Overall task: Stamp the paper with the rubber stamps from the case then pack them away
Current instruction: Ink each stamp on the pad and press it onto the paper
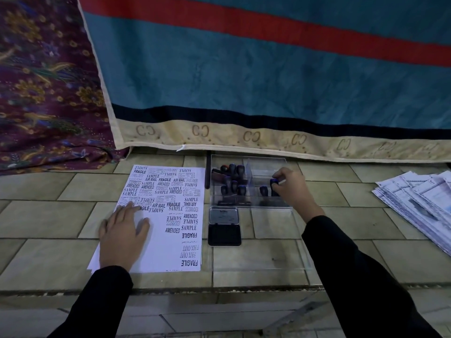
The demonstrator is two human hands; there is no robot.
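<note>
Beige tiled ledge (341, 223), teal blanket (244, 76) with red stripe, purple floral cloth (44, 81), dim light

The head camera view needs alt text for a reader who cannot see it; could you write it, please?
A person's right hand grips a rubber stamp inside a clear case, while the left hand lies flat on heavily stamped paper. An open ink pad lies between.

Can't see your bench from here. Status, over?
Left hand flat on stamped paper. Right hand gripping a stamp inside clear case. Ink pad open. Nothing blocking.

Tiled ledge (341, 223): paper (161, 240), case (249, 203), inkpad (224, 226).
</note>
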